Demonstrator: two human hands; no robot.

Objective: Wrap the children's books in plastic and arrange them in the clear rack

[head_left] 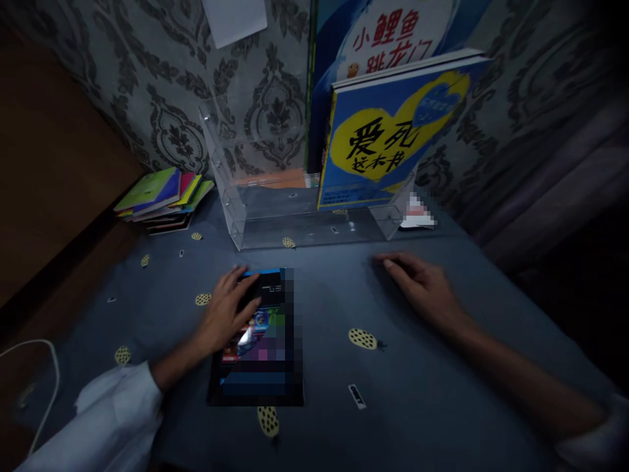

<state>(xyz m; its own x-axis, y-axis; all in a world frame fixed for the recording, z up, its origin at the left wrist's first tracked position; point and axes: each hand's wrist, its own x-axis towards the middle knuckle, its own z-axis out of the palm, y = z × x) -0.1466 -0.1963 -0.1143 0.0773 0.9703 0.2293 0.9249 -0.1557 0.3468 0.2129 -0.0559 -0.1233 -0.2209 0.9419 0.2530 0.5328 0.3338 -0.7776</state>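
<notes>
My left hand (230, 307) rests on the upper left part of a dark book (260, 367) that lies flat on the blue-grey cloth; its fingers are stretched out across the cover. My right hand (422, 285) lies flat on the cloth (442, 406) to the right, fingers together and extended, holding nothing. Behind both hands stands a clear acrylic book stand (230, 190). In it lean a blue book with a yellow heart (388, 137) and a taller blue and white book (388, 33) behind that one.
A stack of thin colourful books (162, 200) sits at the back left by the patterned wall. A white cable (49, 367) runs along the left edge. A small white and red object (417, 216) lies right of the stand.
</notes>
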